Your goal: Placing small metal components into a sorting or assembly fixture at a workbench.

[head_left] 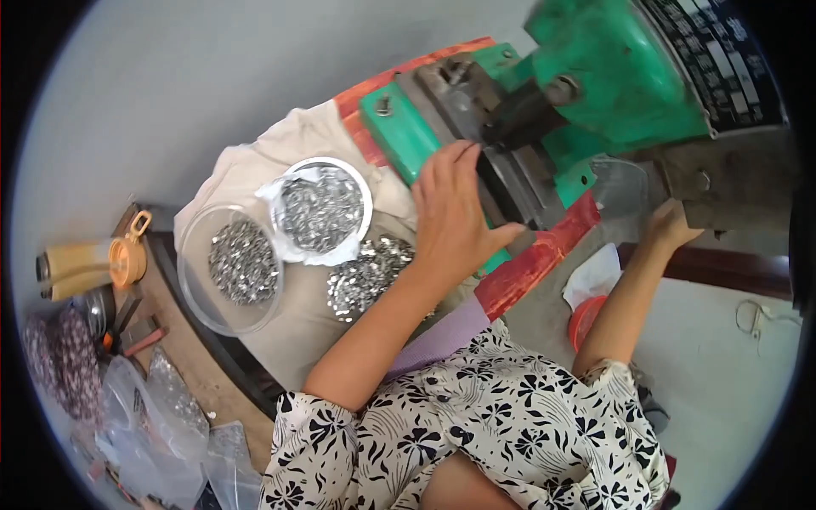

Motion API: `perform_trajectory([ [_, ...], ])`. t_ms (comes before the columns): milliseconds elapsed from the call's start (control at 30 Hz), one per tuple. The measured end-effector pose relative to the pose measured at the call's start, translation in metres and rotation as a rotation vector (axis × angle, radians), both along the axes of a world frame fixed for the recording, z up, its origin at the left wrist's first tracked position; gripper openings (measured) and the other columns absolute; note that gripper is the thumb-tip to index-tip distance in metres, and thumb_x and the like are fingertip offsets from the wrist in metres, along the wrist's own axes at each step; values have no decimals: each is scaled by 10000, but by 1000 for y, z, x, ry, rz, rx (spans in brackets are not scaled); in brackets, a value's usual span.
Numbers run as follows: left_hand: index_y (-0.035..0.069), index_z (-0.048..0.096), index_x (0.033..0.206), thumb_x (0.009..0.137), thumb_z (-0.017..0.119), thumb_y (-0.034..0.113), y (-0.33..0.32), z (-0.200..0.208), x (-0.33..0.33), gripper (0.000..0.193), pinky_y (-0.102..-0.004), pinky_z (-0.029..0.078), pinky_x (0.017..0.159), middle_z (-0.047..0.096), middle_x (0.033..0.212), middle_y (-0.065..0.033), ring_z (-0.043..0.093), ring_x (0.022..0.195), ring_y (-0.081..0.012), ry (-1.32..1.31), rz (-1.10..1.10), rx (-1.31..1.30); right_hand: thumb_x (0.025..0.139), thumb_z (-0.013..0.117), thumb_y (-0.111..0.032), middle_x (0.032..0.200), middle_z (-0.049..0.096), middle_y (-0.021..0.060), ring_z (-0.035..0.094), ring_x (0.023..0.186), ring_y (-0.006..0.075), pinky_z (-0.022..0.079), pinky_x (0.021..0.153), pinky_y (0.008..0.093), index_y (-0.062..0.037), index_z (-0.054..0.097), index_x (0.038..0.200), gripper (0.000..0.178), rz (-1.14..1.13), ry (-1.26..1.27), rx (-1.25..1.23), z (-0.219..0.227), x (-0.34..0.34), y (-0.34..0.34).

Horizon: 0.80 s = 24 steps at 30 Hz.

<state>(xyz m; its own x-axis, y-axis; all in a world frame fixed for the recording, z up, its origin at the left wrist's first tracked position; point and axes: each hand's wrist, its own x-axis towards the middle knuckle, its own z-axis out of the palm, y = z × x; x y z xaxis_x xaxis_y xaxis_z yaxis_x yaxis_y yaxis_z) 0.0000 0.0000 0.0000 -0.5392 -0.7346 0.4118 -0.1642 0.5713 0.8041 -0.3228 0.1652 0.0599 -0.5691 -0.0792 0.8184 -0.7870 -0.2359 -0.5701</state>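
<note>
A green bench press [608, 72] stands at the upper right, with a dark metal die [518, 183] on its green base [399, 127]. My left hand [450, 200] rests at the near left side of the die, thumb spread from the fingers; its fingertips are partly hidden by the die's edge. At the press's right side, my right hand [670, 225] is up against a dark metal block [731, 178], which hides its fingers. Left of my left forearm, small shiny metal pieces fill a plastic-lined white bowl [365, 191] and a clear tub [189, 280]. More pieces [367, 276] lie heaped loose.
A beige cloth [242, 174] lies under the containers. Red-painted board [535, 259] edges the press. To the left, a wooden surface [212, 382] holds a yellow-capped bottle [81, 270], a red-handled tool [144, 340] and plastic bags [153, 416]. A red container [585, 319] sits below my right forearm.
</note>
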Motion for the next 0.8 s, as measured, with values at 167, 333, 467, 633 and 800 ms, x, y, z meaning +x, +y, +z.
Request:
perform_trajectory([
  [167,-26,339,1418,522,932,237,-8,-16,16,1107,-500,332,1084,386,1386,-229,385,1286,-425,52,-5,78,1027,556,-248,1007,629,20,570,903,94,438,774,233,28,615,1203,333,170,-242,643,-55,125,-75],
  [333,-55,303,1433,561,913,173,2,-11,19,1088,-473,345,1093,360,1382,-241,382,1266,-431,75,-22,125,1013,554,-194,734,524,-69,389,641,21,312,565,228,3,687,1069,244,429,-323,1103,-55,98,-99],
  [467,-64,330,1417,576,893,144,2,-14,20,1034,-464,359,1084,359,1361,-232,384,1249,-424,88,-25,146,1005,547,-192,778,571,-45,430,619,35,345,561,229,-8,659,1178,276,669,-405,1279,-34,84,-114],
  [633,-57,338,1414,596,876,123,2,-13,29,995,-462,371,1078,357,1354,-235,387,1254,-430,82,-24,136,995,557,-167,877,599,-5,504,705,78,412,636,236,-2,617,1233,295,441,-441,876,-53,120,-95],
  [800,-45,348,1408,666,822,77,14,-7,40,889,-455,398,1053,380,1312,-230,422,1228,-421,117,-47,180,958,594,-106,784,528,-11,469,681,101,396,613,257,-21,557,942,94,476,-251,1028,-52,152,-36],
])
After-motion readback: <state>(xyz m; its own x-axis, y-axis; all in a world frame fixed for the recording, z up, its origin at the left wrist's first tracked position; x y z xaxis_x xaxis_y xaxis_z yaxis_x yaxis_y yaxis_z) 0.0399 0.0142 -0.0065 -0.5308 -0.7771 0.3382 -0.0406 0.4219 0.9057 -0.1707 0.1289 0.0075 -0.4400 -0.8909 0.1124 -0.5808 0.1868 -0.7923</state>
